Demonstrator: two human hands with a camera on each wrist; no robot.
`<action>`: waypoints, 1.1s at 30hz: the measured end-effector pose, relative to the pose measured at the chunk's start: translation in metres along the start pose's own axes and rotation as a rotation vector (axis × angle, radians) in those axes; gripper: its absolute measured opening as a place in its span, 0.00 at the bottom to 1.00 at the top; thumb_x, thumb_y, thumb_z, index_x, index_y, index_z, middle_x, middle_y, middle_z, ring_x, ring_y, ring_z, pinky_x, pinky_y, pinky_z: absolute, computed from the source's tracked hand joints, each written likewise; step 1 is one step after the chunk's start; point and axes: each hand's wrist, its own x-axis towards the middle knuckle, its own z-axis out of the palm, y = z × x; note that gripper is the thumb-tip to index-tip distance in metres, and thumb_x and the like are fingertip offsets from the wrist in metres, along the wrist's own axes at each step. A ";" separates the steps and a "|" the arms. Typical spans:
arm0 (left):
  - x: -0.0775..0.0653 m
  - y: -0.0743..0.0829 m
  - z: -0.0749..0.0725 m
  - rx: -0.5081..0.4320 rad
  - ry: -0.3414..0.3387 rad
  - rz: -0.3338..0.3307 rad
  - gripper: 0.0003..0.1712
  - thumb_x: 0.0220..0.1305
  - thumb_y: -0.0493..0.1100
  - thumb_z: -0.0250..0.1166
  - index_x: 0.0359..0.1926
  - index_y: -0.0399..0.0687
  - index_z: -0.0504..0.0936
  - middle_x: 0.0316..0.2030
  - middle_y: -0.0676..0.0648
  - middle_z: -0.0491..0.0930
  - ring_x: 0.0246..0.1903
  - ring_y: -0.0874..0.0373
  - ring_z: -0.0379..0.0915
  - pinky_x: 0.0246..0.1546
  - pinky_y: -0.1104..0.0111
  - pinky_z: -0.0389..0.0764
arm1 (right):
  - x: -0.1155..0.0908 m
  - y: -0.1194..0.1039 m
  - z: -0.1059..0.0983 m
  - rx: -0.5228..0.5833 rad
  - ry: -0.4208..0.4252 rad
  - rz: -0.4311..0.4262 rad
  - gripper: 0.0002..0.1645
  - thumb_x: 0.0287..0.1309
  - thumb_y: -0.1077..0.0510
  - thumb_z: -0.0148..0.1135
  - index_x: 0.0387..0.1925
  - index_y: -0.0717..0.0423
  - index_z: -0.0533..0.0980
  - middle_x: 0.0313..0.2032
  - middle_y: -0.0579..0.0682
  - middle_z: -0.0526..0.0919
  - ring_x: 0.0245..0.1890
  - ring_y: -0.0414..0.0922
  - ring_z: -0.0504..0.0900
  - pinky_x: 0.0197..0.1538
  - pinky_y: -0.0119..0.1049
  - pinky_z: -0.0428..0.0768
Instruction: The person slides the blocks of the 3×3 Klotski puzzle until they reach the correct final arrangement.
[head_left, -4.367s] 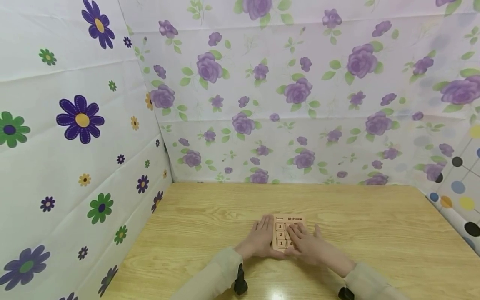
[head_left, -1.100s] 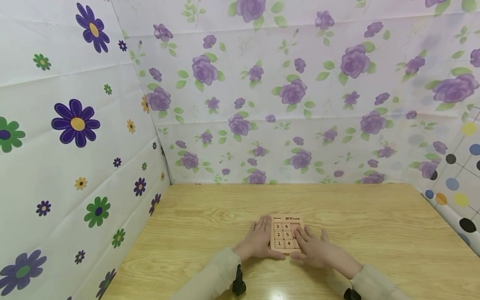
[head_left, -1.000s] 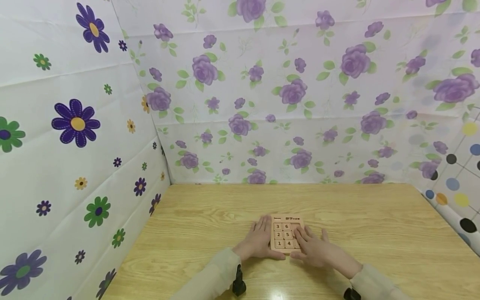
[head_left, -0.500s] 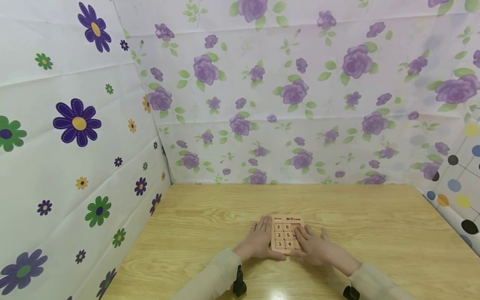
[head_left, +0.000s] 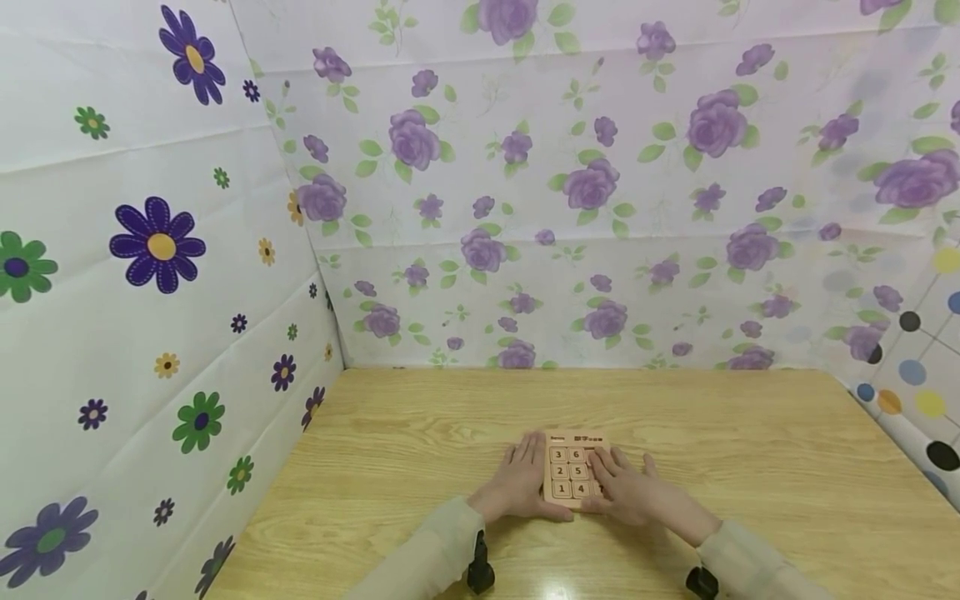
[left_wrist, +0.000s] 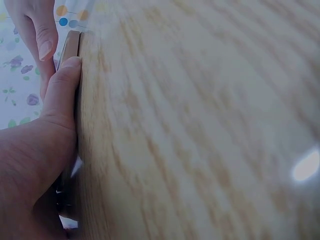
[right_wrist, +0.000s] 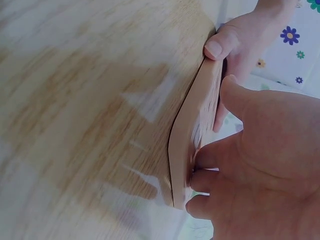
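Observation:
A wooden number sliding puzzle [head_left: 567,482] lies flat on the table, its tiles 1 to 6 showing in two columns. The right column is mostly under my right hand [head_left: 628,492], whose fingertips touch the tiles there. In the right wrist view, three fingers of this hand [right_wrist: 260,150] meet the board's face while its thumb stays off. My left hand [head_left: 519,479] braces the board, straight fingers along the left side and the thumb along the near edge. The left wrist view shows the left thumb [left_wrist: 64,95] against the side of the board [left_wrist: 71,45].
The light wood table [head_left: 420,417] reaches back to a wall cloth with purple roses [head_left: 592,183]. A cloth with daisies [head_left: 161,246] hangs at the left, and one with dots [head_left: 911,371] at the right. Black wrist straps [head_left: 480,567] sit at both sleeves.
Since the oldest frame, my right hand has moved right across the puzzle, uncovering the 6 and 5 tiles. Over the last second it shifts only slightly; my left hand keeps its place.

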 end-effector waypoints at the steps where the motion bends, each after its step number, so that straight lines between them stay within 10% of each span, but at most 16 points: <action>1: 0.000 0.000 0.000 0.002 0.002 0.002 0.76 0.45 0.81 0.61 0.75 0.34 0.39 0.76 0.36 0.41 0.76 0.45 0.39 0.74 0.50 0.51 | 0.000 0.000 -0.001 0.002 0.000 -0.003 0.50 0.65 0.31 0.47 0.72 0.65 0.55 0.74 0.62 0.53 0.74 0.65 0.50 0.65 0.77 0.41; 33: 0.003 -0.001 0.004 -0.017 0.003 -0.019 0.78 0.41 0.83 0.61 0.75 0.35 0.38 0.76 0.36 0.40 0.76 0.46 0.37 0.75 0.51 0.48 | -0.002 0.004 -0.001 0.003 0.045 -0.038 0.48 0.66 0.32 0.46 0.72 0.63 0.55 0.73 0.61 0.55 0.74 0.64 0.50 0.66 0.76 0.43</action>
